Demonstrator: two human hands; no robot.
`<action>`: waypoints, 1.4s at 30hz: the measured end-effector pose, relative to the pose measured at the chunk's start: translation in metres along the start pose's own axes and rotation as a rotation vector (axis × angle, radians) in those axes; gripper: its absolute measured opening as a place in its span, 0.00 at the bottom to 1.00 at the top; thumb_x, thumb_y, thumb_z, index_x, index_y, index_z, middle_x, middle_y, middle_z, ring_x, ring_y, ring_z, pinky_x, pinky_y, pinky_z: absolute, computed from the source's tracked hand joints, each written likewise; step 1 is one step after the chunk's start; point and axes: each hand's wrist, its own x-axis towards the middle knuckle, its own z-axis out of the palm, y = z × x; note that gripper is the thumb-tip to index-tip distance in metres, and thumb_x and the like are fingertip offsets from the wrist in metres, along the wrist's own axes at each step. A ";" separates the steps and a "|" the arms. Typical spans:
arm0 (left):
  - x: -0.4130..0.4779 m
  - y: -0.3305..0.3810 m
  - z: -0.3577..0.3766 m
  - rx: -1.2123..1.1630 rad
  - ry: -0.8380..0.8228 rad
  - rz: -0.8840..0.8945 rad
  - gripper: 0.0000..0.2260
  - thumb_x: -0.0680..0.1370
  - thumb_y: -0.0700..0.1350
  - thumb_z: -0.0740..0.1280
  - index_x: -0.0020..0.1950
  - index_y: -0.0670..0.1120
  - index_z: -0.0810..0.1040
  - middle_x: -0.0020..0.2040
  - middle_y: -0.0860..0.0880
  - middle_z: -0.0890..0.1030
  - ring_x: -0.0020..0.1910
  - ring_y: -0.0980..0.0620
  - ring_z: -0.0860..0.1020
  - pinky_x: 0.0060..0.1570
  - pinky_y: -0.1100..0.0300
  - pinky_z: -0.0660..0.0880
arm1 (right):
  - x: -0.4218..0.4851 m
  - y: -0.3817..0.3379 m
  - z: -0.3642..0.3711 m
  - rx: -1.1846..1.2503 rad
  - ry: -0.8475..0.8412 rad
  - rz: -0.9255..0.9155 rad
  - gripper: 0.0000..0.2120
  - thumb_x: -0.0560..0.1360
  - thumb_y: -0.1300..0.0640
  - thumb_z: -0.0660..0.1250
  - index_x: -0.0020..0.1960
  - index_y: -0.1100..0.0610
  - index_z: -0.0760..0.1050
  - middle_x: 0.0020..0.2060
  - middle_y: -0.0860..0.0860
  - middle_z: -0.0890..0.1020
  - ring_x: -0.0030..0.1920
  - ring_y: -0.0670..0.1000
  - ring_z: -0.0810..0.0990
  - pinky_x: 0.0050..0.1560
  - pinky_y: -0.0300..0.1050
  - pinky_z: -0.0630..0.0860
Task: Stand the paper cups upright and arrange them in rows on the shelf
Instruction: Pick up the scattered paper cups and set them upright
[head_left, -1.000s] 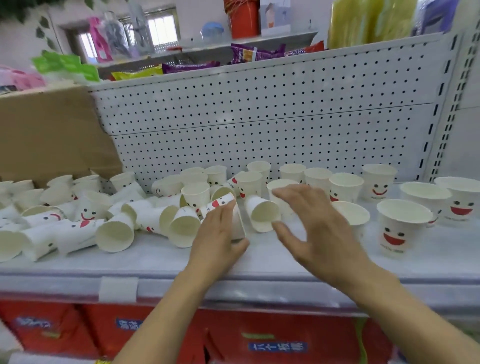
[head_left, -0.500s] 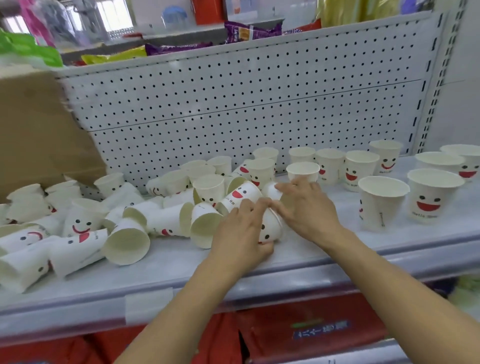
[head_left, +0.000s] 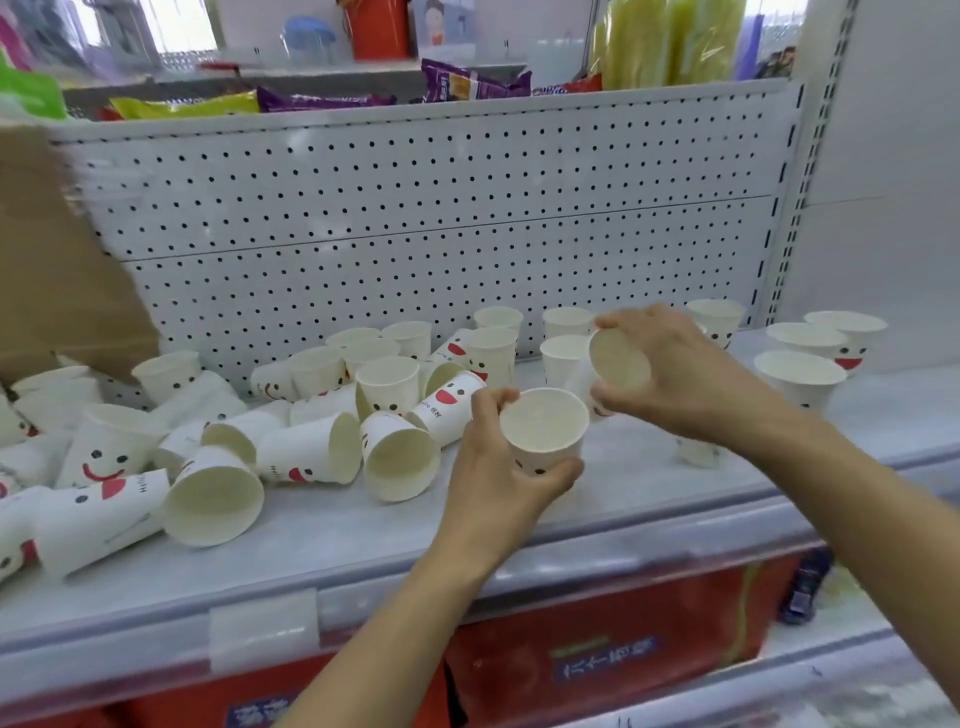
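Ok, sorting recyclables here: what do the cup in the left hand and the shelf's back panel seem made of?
The cup in the left hand: likely paper, matte white, rolled rim, printed dots. The back panel: probably painted sheet metal, off-white, slight sheen, evenly punched holes; plastic cannot be ruled out.

The left hand (head_left: 496, 467) holds one cup (head_left: 543, 434) just left of and before the other cup (head_left: 619, 359) in the right hand (head_left: 680, 376), above the shelf (head_left: 623, 499); toppled cups (head_left: 311, 449) lie left of the grips, upright cups (head_left: 800, 376) right and behind.
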 end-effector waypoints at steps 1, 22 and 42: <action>0.003 0.002 0.009 -0.012 -0.024 -0.010 0.34 0.65 0.52 0.77 0.65 0.55 0.63 0.60 0.57 0.72 0.57 0.54 0.73 0.57 0.57 0.73 | 0.003 0.002 -0.010 -0.045 -0.059 0.002 0.32 0.70 0.47 0.71 0.71 0.46 0.64 0.62 0.51 0.69 0.66 0.52 0.66 0.63 0.48 0.67; 0.015 0.014 0.041 0.073 -0.062 -0.030 0.48 0.64 0.55 0.78 0.76 0.59 0.52 0.71 0.59 0.65 0.67 0.61 0.65 0.64 0.63 0.65 | 0.048 0.037 -0.011 -0.076 -0.373 0.032 0.30 0.76 0.45 0.67 0.74 0.46 0.61 0.69 0.50 0.67 0.68 0.53 0.67 0.62 0.47 0.65; -0.026 -0.039 -0.066 0.408 0.450 0.052 0.24 0.73 0.49 0.69 0.69 0.50 0.70 0.64 0.52 0.73 0.66 0.51 0.70 0.65 0.57 0.67 | 0.022 -0.068 0.013 0.213 -0.086 -0.166 0.24 0.78 0.47 0.63 0.72 0.51 0.65 0.70 0.48 0.68 0.71 0.48 0.62 0.65 0.43 0.60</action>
